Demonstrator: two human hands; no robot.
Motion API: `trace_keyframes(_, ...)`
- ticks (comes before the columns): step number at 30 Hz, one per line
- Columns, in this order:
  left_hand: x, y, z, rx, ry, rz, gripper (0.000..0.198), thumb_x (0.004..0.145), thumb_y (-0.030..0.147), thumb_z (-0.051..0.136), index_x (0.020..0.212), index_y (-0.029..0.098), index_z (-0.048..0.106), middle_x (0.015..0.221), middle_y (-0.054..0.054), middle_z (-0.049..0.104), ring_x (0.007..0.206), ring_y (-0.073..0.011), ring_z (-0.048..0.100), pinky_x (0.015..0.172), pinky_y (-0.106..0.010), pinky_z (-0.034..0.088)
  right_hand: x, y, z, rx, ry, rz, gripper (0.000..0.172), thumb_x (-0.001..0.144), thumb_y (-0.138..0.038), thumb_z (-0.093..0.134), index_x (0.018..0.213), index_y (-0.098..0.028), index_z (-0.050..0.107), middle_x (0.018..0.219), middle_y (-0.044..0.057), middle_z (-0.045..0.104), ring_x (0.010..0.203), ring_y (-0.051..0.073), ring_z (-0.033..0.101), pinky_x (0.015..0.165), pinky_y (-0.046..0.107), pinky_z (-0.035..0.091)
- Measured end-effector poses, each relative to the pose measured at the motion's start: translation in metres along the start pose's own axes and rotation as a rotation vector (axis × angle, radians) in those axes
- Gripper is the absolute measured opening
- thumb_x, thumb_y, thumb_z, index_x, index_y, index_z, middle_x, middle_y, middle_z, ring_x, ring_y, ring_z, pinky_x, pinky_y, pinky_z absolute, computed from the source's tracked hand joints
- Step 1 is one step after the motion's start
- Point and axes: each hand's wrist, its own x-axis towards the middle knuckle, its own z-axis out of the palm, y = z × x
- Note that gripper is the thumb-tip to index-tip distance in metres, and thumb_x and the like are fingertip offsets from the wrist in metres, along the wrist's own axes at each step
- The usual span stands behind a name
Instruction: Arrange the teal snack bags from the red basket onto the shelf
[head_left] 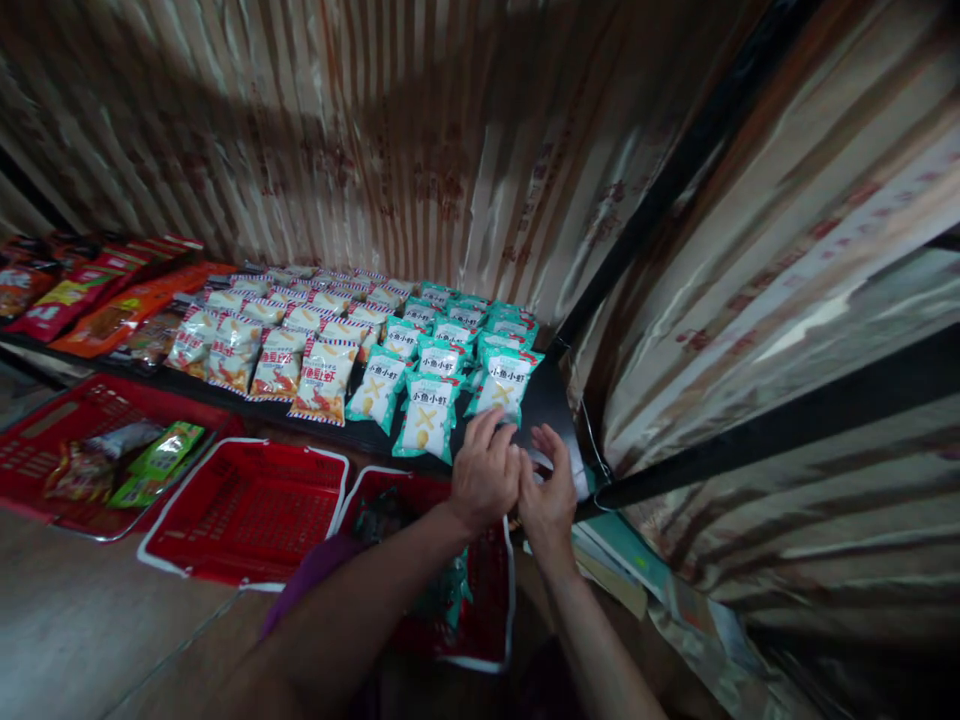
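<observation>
My left hand (485, 468) and my right hand (550, 490) meet side by side at the front edge of a black shelf (551, 400). Both sit just in front of the nearest teal and white snack bag (504, 384), one of several in rows. The left fingers reach toward that bag's lower edge. The right hand's fingers are raised and slightly apart. Whether either hand pinches anything is hidden between them. Further left lie white and orange snack bags (322, 380).
Below the shelf stand three red baskets: one (247, 510) bare, one (487, 580) under my arms holding teal bags, one (97, 440) at left with green and red packs. Red and orange packets (105, 300) fill the shelf's left end. Striped curtain hangs behind and right.
</observation>
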Motion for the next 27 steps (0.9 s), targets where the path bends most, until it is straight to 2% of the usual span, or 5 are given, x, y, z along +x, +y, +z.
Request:
trace_keyframes(5, -0.040, -0.011, -0.019, -0.072, -0.365, 0.041, 0.031, 0.086, 0.018, 0.036, 0.102, 0.017, 0.063, 0.103, -0.010, 0.064, 0.104, -0.0213, 0.056, 0.097, -0.036, 0.042, -0.080, 0.010, -0.016, -0.003, 0.006, 0.051, 0.032, 0.083, -0.036, 0.048, 0.110, -0.020, 0.056, 0.109, 0.011, 0.065, 0.099, 0.021, 0.061, 0.087, 0.037, 0.047)
trace_keyframes(8, -0.080, -0.032, -0.017, -0.036, -0.681, -0.192, 0.025, 0.083, 0.020, 0.047, 0.101, 0.021, 0.064, 0.108, -0.007, 0.063, 0.109, -0.0231, 0.054, 0.101, -0.036, 0.038, -0.116, 0.039, -0.017, -0.059, -0.199, 0.197, 0.030, 0.082, -0.037, 0.044, 0.101, -0.020, 0.060, 0.104, 0.010, 0.066, 0.098, 0.023, 0.061, 0.089, 0.038, 0.045)
trace_keyframes(10, -0.110, -0.052, -0.011, -0.009, -0.748, -0.310, 0.021, 0.080, 0.017, 0.051, 0.094, 0.022, 0.066, 0.102, -0.006, 0.065, 0.102, -0.0230, 0.057, 0.096, -0.036, 0.043, -0.133, 0.060, -0.014, -0.090, -0.370, 0.324, 0.026, 0.077, -0.034, 0.046, 0.092, -0.020, 0.064, 0.097, 0.009, 0.068, 0.092, 0.024, 0.063, 0.086, 0.039, 0.046)
trace_keyframes(17, -0.176, -0.127, 0.023, 0.103, -0.724, -0.681, 0.028, 0.088, 0.033, 0.056, 0.111, 0.018, 0.058, 0.115, -0.008, 0.058, 0.101, -0.0198, 0.058, 0.087, -0.040, 0.049, -0.150, 0.111, -0.002, -0.041, -0.591, 0.498, 0.014, 0.062, -0.032, 0.060, 0.069, -0.023, 0.069, 0.074, 0.004, 0.071, 0.075, 0.025, 0.066, 0.076, 0.039, 0.049)
trace_keyframes(27, -0.152, -0.166, 0.106, 0.088, -0.608, -0.748, 0.035, 0.089, 0.034, 0.054, 0.120, 0.019, 0.053, 0.125, -0.009, 0.053, 0.108, -0.0220, 0.055, 0.091, -0.045, 0.048, -0.147, 0.127, 0.015, 0.054, -0.566, 0.623, 0.028, 0.066, -0.046, 0.057, 0.077, -0.024, 0.072, 0.084, 0.006, 0.073, 0.083, 0.025, 0.066, 0.075, 0.036, 0.051)
